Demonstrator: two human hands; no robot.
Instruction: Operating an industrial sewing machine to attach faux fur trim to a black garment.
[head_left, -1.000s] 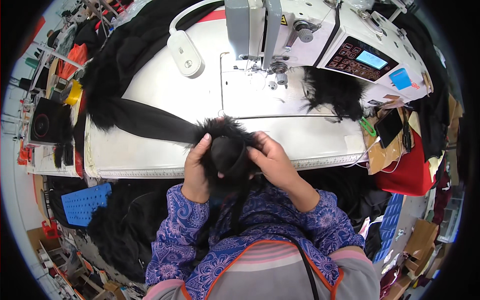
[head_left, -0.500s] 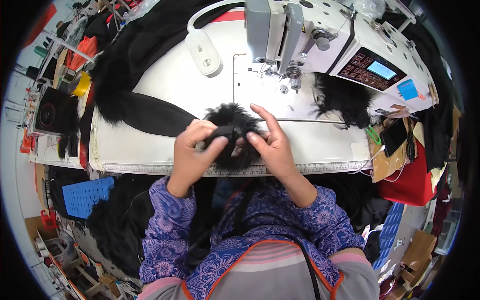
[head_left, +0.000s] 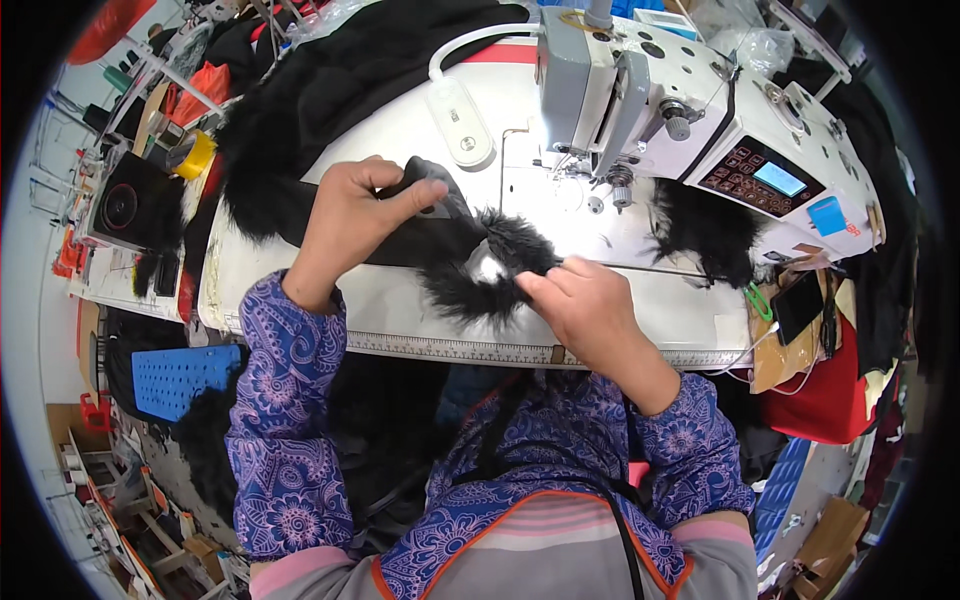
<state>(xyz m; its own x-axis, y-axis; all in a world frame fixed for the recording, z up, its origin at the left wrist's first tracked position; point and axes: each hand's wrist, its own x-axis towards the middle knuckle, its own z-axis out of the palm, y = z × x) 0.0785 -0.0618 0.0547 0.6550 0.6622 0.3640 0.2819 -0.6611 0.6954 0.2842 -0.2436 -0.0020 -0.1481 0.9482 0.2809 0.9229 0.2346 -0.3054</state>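
Observation:
A ring-shaped piece of black fur stands over the white sewing table, with light showing through its middle. The fingers of my right hand are closed on its right edge. To the left, my left hand pinches black fabric between thumb and fingers and lifts it; this fabric runs down to the fur ring. Behind my left hand lies dark cloth with a furry part. Beyond the ring is the white and grey sewing machine; its needle area is apart from both hands.
Another black fur piece lies under the machine's arm. A white lamp hangs at the machine's left. A ruler strip edges the table's front. A phone and green-handled tool lie at right.
My left hand has moved left and up from the fur ring, pulling the black fabric with it. My right hand has shifted right and closed on the ring's edge. The view has shifted slightly.

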